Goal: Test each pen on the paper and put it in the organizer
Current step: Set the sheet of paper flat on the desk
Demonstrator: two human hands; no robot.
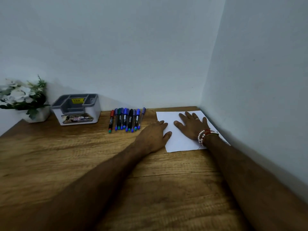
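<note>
R side tight: pale grey side wall (258,80) runs along the white paper sheet (180,142), back wall (133,55) just behind it. Left hand (153,135) and right hand (193,125) lie flat on the sheet, forearms crossing the brown wooden desk (66,155) front-R. Row of capped marker pens (126,120) sits btwn sheet and grey-white plastic organizer (76,109), narrow gaps both sides. White-flower pot (25,99) just L of organizer. Front-L desk free; organizer top reachable from above.

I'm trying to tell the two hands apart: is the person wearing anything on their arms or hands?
Yes, though no sleeves or gloves are in view. The right hand has a thin pale ring on one finger, and its wrist carries strands of white and red beads. The left hand shows no ring, watch or band.
</note>
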